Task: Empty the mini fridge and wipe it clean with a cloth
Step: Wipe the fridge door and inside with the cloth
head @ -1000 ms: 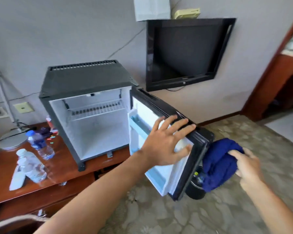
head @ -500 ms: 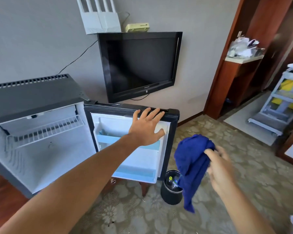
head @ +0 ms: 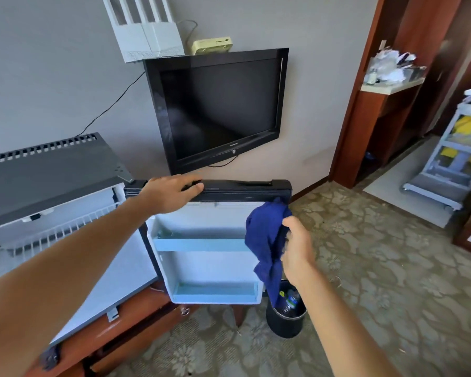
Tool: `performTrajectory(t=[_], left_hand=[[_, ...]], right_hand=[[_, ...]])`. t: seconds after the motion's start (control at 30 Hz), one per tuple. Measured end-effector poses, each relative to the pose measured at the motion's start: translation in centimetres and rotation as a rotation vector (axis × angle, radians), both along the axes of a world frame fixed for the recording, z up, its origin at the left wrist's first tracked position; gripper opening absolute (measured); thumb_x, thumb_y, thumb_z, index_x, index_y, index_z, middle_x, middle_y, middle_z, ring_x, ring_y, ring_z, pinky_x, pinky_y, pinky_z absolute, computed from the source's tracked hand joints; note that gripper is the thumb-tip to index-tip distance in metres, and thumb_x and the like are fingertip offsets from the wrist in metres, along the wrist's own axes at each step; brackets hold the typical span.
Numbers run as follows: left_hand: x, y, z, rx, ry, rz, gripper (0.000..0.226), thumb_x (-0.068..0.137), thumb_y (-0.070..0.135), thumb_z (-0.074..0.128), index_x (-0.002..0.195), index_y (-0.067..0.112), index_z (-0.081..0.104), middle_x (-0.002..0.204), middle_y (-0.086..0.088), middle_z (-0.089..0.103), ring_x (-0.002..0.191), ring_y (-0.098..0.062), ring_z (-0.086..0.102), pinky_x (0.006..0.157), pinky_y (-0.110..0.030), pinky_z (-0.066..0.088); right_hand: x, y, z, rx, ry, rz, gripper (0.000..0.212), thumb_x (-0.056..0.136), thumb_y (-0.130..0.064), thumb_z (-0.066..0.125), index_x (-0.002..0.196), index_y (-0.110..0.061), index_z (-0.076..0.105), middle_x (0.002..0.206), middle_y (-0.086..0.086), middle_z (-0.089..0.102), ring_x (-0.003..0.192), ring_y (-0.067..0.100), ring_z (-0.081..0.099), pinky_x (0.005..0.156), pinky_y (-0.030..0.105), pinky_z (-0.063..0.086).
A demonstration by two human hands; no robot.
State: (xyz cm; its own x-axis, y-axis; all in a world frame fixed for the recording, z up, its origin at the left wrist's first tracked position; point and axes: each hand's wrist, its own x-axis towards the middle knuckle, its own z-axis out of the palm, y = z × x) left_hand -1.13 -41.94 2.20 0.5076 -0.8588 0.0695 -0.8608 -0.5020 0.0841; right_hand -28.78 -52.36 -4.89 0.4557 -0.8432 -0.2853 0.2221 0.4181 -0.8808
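Both hands are out in front of the person. His or her right hand (head: pixel 297 248) is nearest, fingers curled round a bunched blue cloth (head: pixel 267 240) that hangs down just in front of the right edge of the open fridge door (head: pixel 204 265). Below the cloth, on the patterned carpet (head: pixel 365 268), stands a small black bin (head: pixel 284 319) with a plastic bottle (head: pixel 290 302) in it. A little farther off, the left hand (head: pixel 172 193) lies palm down on the black top edge of the door, fingers stretched along it and curling slightly over the rim.

That door is swung wide to the right, its white inner face toward the person, with two pale blue shelves, one high and one low; nothing shows on either. To the left is the mini fridge (head: pixel 52 170) itself, dark grey on top with a slotted vent along the far edge, its white inside showing a wire rack (head: pixel 57 229). It sits on a reddish wooden table (head: pixel 125 325).

On the grey wall beyond hangs a black television (head: pixel 218 107), switched off, with a white router (head: pixel 147 36) and a small yellowish box (head: pixel 212 45) above it. Far right, a wooden doorway opens beside a shelf of crumpled papers (head: pixel 392 66) and a pale blue cart (head: pixel 454 159).
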Motion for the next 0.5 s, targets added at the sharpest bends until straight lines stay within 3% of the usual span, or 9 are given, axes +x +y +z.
performTrajectory(t=[0.07, 0.1, 0.17, 0.2, 0.3, 0.4, 0.5], left_hand=[[0.4, -0.3, -0.7, 0.006, -0.022, 0.013, 0.057, 0.101, 0.07, 0.024, 0.151, 0.046, 0.039, 0.144, 0.005, 0.057, 0.132, -0.029, 0.053, 0.11, -0.051, 0.035], [0.5, -0.6, -1.0, -0.004, -0.038, 0.008, 0.058, 0.101, 0.07, 0.024, 0.151, 0.045, 0.039, 0.144, 0.005, 0.057, 0.131, -0.029, 0.054, 0.109, -0.052, 0.035], [0.8, -0.7, -1.2, -0.024, -0.049, -0.008, 0.059, 0.101, 0.071, 0.023, 0.151, 0.044, 0.04, 0.141, 0.005, 0.058, 0.129, -0.028, 0.055, 0.108, -0.052, 0.036], [1.0, -0.6, -1.3, -0.034, -0.052, -0.02, 0.06, 0.1, 0.071, 0.022, 0.15, 0.044, 0.04, 0.14, 0.005, 0.059, 0.128, -0.028, 0.055, 0.108, -0.052, 0.037], [1.3, -0.5, -1.6, -0.059, -0.079, -0.048, 0.06, 0.1, 0.072, 0.02, 0.148, 0.043, 0.042, 0.138, 0.005, 0.06, 0.127, -0.026, 0.055, 0.106, -0.05, 0.04], [1.3, -0.5, -1.8, -0.084, -0.111, -0.067, 0.06, 0.101, 0.071, 0.019, 0.148, 0.042, 0.043, 0.134, 0.004, 0.061, 0.125, -0.027, 0.057, 0.104, -0.047, 0.043], [1.4, -0.6, -2.1, -0.108, -0.128, -0.068, 0.06, 0.101, 0.071, 0.02, 0.147, 0.041, 0.045, 0.131, 0.003, 0.063, 0.122, -0.027, 0.058, 0.101, -0.047, 0.044]], right_hand=[[1.5, 0.6, -0.9, -0.001, -0.077, 0.095, 0.027, 0.082, -0.039, 0.065, 0.099, -0.018, 0.06, 0.097, 0.003, 0.063, 0.094, 0.019, 0.058, 0.083, 0.036, 0.043], [2.7, 1.0, -1.5, -0.111, -0.004, 0.133, 0.042, 0.078, -0.049, 0.065, 0.109, -0.021, 0.057, 0.112, 0.003, 0.058, 0.107, 0.019, 0.054, 0.09, 0.038, 0.041], [5.4, 2.1, -3.3, -0.425, 0.388, 0.122, 0.076, 0.079, -0.061, 0.064, 0.141, -0.025, 0.041, 0.15, 0.0, 0.034, 0.138, 0.02, 0.032, 0.11, 0.044, 0.031], [6.5, 2.8, -4.2, -0.548, 0.529, 0.053, 0.085, 0.084, -0.056, 0.066, 0.152, -0.021, 0.03, 0.161, 0.001, 0.018, 0.147, 0.023, 0.019, 0.116, 0.045, 0.026], [7.5, 3.3, -6.7, -0.79, 0.635, -0.135, 0.085, 0.092, -0.03, 0.07, 0.158, -0.017, 0.017, 0.167, 0.007, 0.006, 0.153, 0.031, 0.011, 0.122, 0.047, 0.023], [6.3, 2.2, -9.2, -0.848, 0.607, -0.105, 0.087, 0.094, -0.026, 0.07, 0.16, -0.021, 0.012, 0.167, -0.002, 0.009, 0.153, 0.019, 0.015, 0.121, 0.033, 0.025], [5.5, 1.5, -9.9, -0.783, 0.611, -0.137, 0.071, 0.098, -0.035, 0.064, 0.154, -0.017, 0.026, 0.153, -0.004, 0.039, 0.136, 0.012, 0.044, 0.106, 0.028, 0.042]])
